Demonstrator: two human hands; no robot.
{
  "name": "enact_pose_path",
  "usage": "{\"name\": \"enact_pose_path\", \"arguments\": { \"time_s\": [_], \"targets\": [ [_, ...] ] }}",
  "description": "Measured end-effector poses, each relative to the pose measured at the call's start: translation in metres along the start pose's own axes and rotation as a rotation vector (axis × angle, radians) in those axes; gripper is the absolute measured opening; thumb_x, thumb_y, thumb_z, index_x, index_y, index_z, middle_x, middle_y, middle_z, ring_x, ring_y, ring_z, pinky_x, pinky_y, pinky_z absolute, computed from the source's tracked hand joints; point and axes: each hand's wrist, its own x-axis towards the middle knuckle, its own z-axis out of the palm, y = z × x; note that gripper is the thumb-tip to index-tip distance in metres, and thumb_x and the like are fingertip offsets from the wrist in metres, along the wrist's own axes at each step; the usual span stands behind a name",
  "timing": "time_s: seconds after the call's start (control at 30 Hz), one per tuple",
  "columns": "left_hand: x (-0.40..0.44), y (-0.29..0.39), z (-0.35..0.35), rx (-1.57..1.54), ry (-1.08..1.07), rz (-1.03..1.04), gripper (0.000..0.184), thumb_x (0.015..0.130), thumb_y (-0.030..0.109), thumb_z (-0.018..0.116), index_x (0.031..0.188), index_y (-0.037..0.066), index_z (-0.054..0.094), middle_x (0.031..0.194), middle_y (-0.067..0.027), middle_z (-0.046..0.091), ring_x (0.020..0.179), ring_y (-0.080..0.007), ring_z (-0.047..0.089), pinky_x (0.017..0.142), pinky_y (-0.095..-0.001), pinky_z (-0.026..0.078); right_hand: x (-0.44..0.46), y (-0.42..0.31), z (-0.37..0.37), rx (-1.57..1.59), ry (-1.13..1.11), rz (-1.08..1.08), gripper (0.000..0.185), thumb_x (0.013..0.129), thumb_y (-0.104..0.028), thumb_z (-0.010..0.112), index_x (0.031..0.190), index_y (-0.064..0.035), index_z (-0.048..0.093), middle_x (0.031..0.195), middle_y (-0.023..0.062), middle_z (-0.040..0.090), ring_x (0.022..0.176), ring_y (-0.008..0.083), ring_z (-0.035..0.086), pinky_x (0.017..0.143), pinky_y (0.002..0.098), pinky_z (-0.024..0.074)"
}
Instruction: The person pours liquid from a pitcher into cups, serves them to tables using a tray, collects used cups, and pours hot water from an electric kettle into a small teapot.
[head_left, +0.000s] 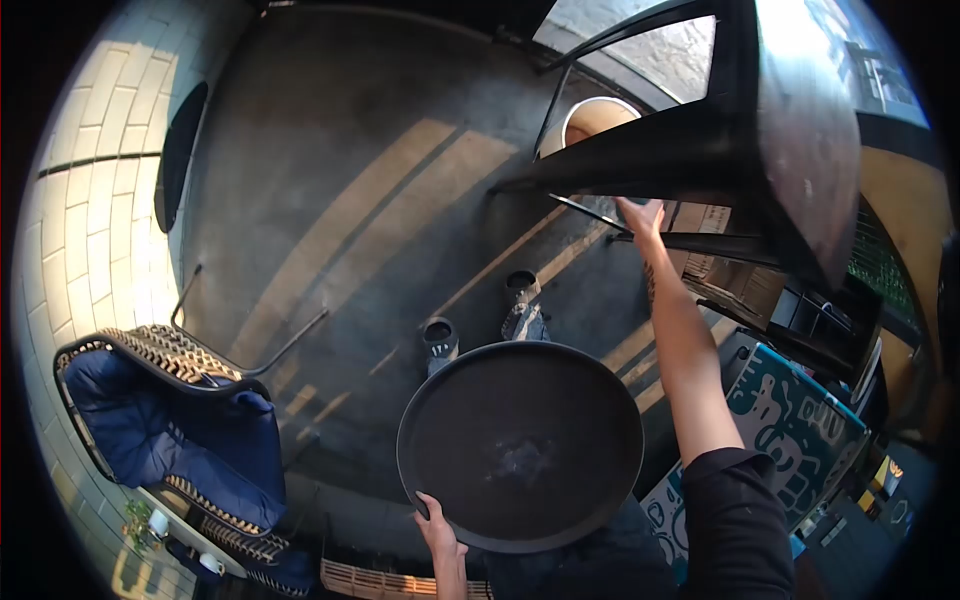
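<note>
My left hand [437, 530] grips the lower left rim of a round black tray [520, 420], its fingers closed over the edge. The tray is held out level in front of my body, with a pale smudge near its middle. My right arm stretches forward, and my right hand [641, 215] is at the underside of a black metal chair or stool [680, 150] at the upper right. Its fingertips are partly hidden by the dark frame, so what they touch is unclear.
Beyond the chair stands a pale round bin [598, 118]. A wicker chair with blue cushions [180, 430] is at the left, beside a white brick wall [110, 230]. A green patterned panel [795, 430] and wooden crates [722, 285] are at the right. My shoes [438, 335] rest on dark floor.
</note>
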Motion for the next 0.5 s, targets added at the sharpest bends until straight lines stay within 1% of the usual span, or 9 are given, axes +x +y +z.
{"name": "enact_pose_path", "arguments": {
  "time_s": [0.03,0.07,0.1,0.17,0.2,0.23,0.3,0.43,0.5],
  "targets": [
    [-0.001,-0.004,0.005,0.001,0.024,-0.017,0.085,0.093,0.054,0.054,0.141,-0.006,0.019,0.138,-0.0258,0.039,0.123,-0.0337,0.048,0.1,-0.0442,0.045,0.003,-0.008,-0.001,-0.027,0.047,-0.124,0.068,0.062,-0.039,0.083,0.113,0.0012,0.062,0.112,0.0206,0.066,0.106,0.0362,0.063,0.087,0.0417,0.0498],
    [-0.003,-0.008,0.01,0.005,0.043,-0.026,0.085,0.093,0.054,0.054,0.142,-0.006,0.019,0.138,-0.0265,0.038,0.123,-0.034,0.048,0.1,-0.0445,0.045,0.028,0.009,0.012,-0.155,-0.053,-0.202,0.063,0.07,-0.043,0.076,0.114,0.0003,0.062,0.113,0.0217,0.065,0.106,0.0369,0.062,0.088,0.0433,0.0484],
    [-0.004,-0.009,0.015,0.01,0.057,-0.032,0.085,0.093,0.053,0.055,0.142,-0.006,0.019,0.138,-0.0273,0.038,0.123,-0.0343,0.048,0.099,-0.0448,0.045,0.031,0.009,0.014,-0.161,-0.069,-0.199,0.063,0.07,-0.043,0.076,0.114,0.0003,0.062,0.113,0.0217,0.065,0.106,0.0369,0.062,0.088,0.0433,0.0484],
    [-0.004,-0.011,0.021,0.043,0.112,-0.06,0.085,0.093,0.052,0.055,0.142,-0.006,0.019,0.138,-0.0277,0.038,0.123,-0.034,0.048,0.099,-0.045,0.045,0.04,-0.002,0.008,-0.574,0.019,-0.583,0.058,0.078,-0.043,0.068,0.117,-0.0006,0.061,0.115,0.0226,0.063,0.11,0.0374,0.058,0.092,0.0441,0.0449],
    [-0.001,-0.013,0.022,0.042,0.101,-0.051,0.084,0.093,0.052,0.055,0.142,-0.006,0.02,0.138,-0.0273,0.038,0.123,-0.0336,0.048,0.099,-0.0447,0.045,0.046,0.001,0.009,-0.487,-0.006,-0.55,0.054,0.084,-0.044,0.063,0.117,-0.002,0.061,0.118,0.0216,0.061,0.112,0.0363,0.056,0.095,0.0449,0.0414],
    [-0.001,-0.014,0.024,0.037,0.087,-0.042,0.083,0.093,0.052,0.055,0.141,-0.006,0.021,0.138,-0.0268,0.038,0.123,-0.0332,0.048,0.099,-0.0445,0.045,0.048,0.006,0.005,-0.489,-0.003,-0.552,0.054,0.084,-0.044,0.063,0.117,-0.002,0.061,0.118,0.0216,0.061,0.112,0.0363,0.056,0.095,0.0449,0.0414],
    [-0.005,-0.012,0.029,0.002,0.066,-0.032,0.082,0.093,0.052,0.055,0.141,-0.005,0.022,0.138,-0.0261,0.039,0.123,-0.0326,0.048,0.099,-0.0443,0.045,0.05,0.011,-0.007,-0.497,0.12,-0.704,0.054,0.086,-0.047,0.058,0.117,-0.0024,0.062,0.117,0.0207,0.061,0.112,0.036,0.055,0.095,0.0458,0.0407],
    [-0.009,-0.007,0.022,-0.061,-0.007,-0.007,0.077,0.095,0.052,0.052,0.144,0.0,0.023,0.141,-0.0227,0.038,0.126,-0.033,0.046,0.099,-0.0453,0.046,0.049,-0.008,-0.031,-0.357,0.046,-0.738,0.055,0.087,-0.05,0.054,0.116,-0.0035,0.062,0.118,0.0192,0.061,0.112,0.035,0.056,0.095,0.0464,0.0402],
    [-0.01,-0.003,0.016,-0.038,0.028,-0.002,0.077,0.094,0.052,0.052,0.143,-0.001,0.024,0.14,-0.0221,0.039,0.125,-0.0327,0.047,0.099,-0.0449,0.046,0.037,-0.037,-0.051,-0.491,0.059,-0.559,0.056,0.082,-0.051,0.06,0.117,-0.0077,0.064,0.121,0.0196,0.061,0.112,0.0366,0.056,0.096,0.0455,0.0427]
  ]
}}
